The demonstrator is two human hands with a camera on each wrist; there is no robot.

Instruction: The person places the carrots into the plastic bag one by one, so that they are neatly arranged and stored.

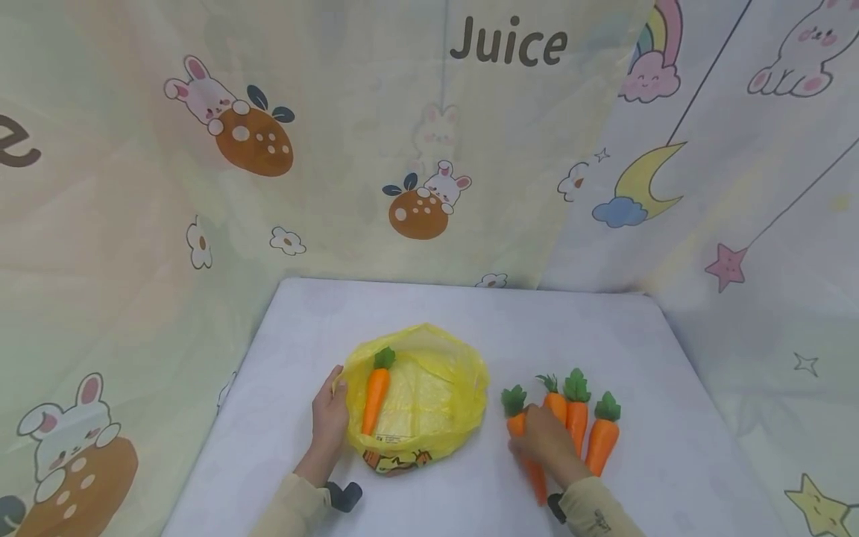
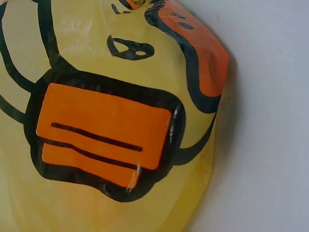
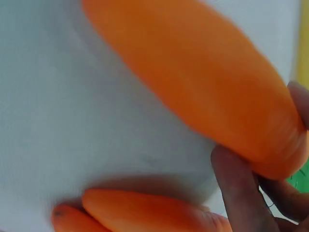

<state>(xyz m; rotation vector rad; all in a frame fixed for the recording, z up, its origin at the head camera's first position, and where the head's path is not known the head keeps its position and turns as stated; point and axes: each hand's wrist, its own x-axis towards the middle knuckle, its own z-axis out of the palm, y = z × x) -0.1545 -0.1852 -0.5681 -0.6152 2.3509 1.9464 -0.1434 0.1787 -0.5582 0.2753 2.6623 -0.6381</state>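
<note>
A yellow plastic bag (image 1: 470, 395) lies with its mouth spread wide, and an orange toy carrot (image 1: 377, 395) with a green top is inside it, near the left side. My left hand (image 1: 329, 418) holds the bag's left rim. The left wrist view is filled by the bag's printed side (image 2: 87, 212), with that hand out of sight. To the right of the bag, my right hand (image 1: 550, 441) grips another carrot (image 3: 207, 72) near its leafy end, fingertips and thumb on either side. Three more carrots lie right beside that hand: one (image 1: 555, 403), another (image 1: 576, 419) and the outermost (image 1: 602, 444).
A white-covered table (image 1: 537, 321) carries everything. Printed cloth walls (image 1: 335, 134) rise behind it and at both sides. A black wrist device (image 1: 344, 497) sits at the left cuff, and a similar dark one (image 1: 556, 508) at the right cuff.
</note>
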